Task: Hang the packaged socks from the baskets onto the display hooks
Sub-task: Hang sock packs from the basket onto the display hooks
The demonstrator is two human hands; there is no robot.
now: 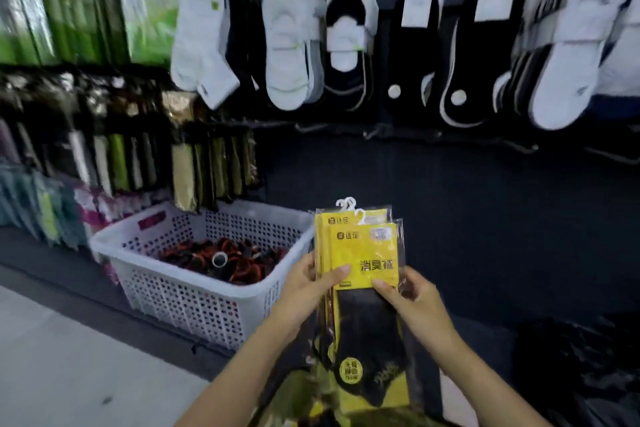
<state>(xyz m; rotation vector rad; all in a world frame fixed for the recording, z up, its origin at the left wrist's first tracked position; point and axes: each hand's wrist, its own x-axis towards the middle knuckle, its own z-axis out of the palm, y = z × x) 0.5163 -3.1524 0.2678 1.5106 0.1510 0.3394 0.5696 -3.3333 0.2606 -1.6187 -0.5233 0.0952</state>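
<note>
Left hand (304, 282): fingers gripping left edge of the yellow-and-black packaged socks (360, 274); thumb on front
Right hand (414, 296): fingers pinching right edge
White perforated plastic basket (194, 298): sitting left, apart

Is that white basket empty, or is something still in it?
Not empty. A low heap of dark and red-orange items lies in the white basket, well below its rim; blur hides what they are.
</note>
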